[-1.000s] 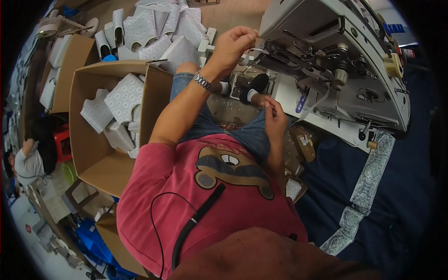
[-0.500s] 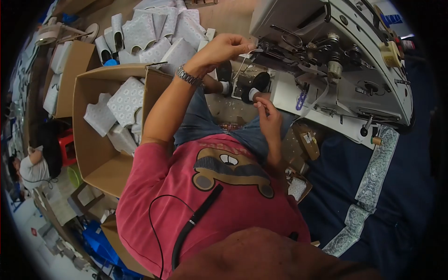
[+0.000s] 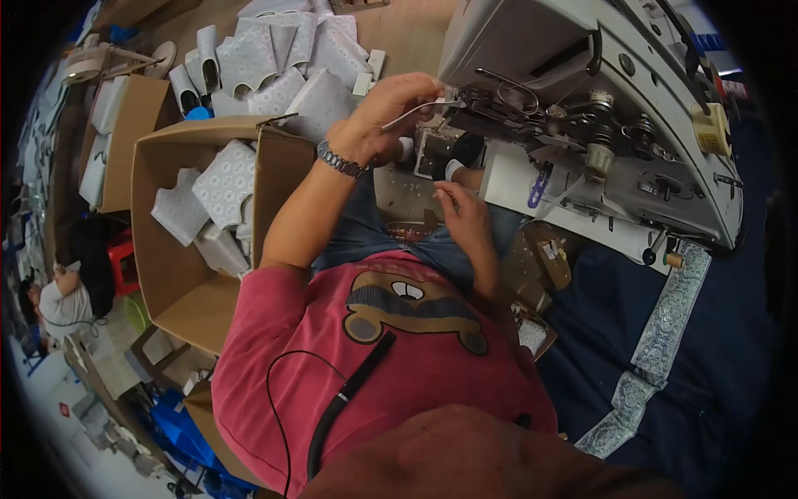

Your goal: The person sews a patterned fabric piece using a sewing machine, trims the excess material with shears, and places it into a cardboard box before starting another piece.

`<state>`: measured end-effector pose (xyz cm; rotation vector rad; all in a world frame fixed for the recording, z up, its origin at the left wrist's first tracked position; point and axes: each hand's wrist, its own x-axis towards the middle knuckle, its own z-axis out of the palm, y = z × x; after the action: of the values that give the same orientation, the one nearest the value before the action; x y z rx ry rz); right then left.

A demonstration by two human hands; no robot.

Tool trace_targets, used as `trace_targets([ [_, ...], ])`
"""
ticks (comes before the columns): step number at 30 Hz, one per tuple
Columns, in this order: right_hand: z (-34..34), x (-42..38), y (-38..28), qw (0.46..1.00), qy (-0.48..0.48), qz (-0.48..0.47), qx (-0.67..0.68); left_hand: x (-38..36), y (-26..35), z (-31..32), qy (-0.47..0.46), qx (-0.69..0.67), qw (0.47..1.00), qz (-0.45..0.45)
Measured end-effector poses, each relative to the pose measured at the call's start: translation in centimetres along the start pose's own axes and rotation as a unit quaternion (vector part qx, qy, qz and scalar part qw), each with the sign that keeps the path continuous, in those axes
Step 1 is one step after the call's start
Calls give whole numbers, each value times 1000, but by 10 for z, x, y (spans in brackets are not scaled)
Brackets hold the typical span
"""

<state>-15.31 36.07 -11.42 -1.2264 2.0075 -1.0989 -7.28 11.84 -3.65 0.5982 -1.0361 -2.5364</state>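
My left hand point(image 3: 395, 104), with a metal watch on its wrist, is raised at the head of a sewing machine point(image 3: 532, 50). Its fingers pinch close by the needle and presser parts point(image 3: 474, 100). A thin white strip point(image 3: 411, 114) curves from there across the fingers; the fingertips are partly hidden behind the machine's clear guard. Low over my thigh, apart from the machine bed point(image 3: 507, 179), hovers my right hand point(image 3: 467, 220). Its fingers are loosely bent and slightly apart, with nothing visible in them.
A cardboard box point(image 3: 195, 312) with patterned white pieces point(image 3: 226, 187) stands at my left, and more pieces point(image 3: 274, 50) are heaped behind it. Purple thread snips point(image 3: 540, 185) lie on the machine bed. Patterned trim point(image 3: 669, 324) hangs over dark cloth point(image 3: 582, 333). Another person point(image 3: 66, 299) sits far left.
My left hand has turned and drawn slightly back and down, and the white strip now crosses its fingers. My right hand has shifted slightly left and down. The machine appears slightly shifted in view.
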Motion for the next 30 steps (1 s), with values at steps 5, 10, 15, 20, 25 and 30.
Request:
trace_targets([
  [5,-6,-6,-2,1000,28,-2,-3,9,-3,2,-77,-170,981,60],
  [10,-5,-20,1,999,22,16,32,22,-4,-14,-36,296,929,221],
  [15,-42,-23,-10,989,45,31,137,47,1,-34,21,574,753,321],
  [20,-117,-19,-59,943,323,-51,54,70,-20,-82,64,575,747,326],
  [25,-150,4,-42,851,496,-71,-159,36,-6,-101,33,587,750,303],
  [30,-140,11,-22,893,439,-45,-92,-32,8,-80,32,240,954,176],
])
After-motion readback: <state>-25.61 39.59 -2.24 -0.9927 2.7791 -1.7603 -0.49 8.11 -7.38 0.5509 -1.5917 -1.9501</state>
